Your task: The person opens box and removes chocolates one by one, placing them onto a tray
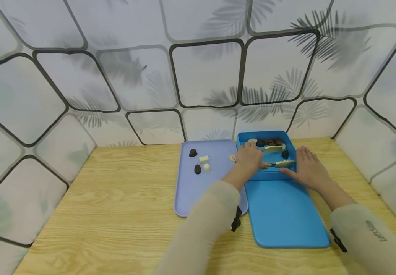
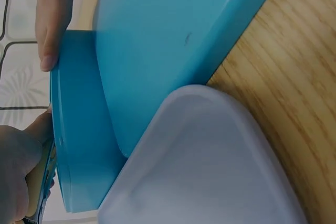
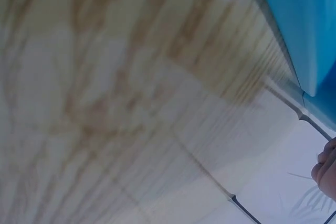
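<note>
My left hand grips a pair of tongs with pale, broad tips, and a yellow ring shows at the handle end. The tongs' arms are spread over a blue box, one tip above the other in the head view. Inside the box lie several dark, brown and white chocolate-like pieces, mostly along its far side. My right hand rests against the box's right rim with fingers straight and thumb over the near edge. In the left wrist view the tongs are partly hidden behind the left hand.
Left of the box lies a lilac tray bearing two dark pieces and two white ones. A flat blue lid lies in front of the box, beside the tray. A patterned cloth wall stands behind the wooden table.
</note>
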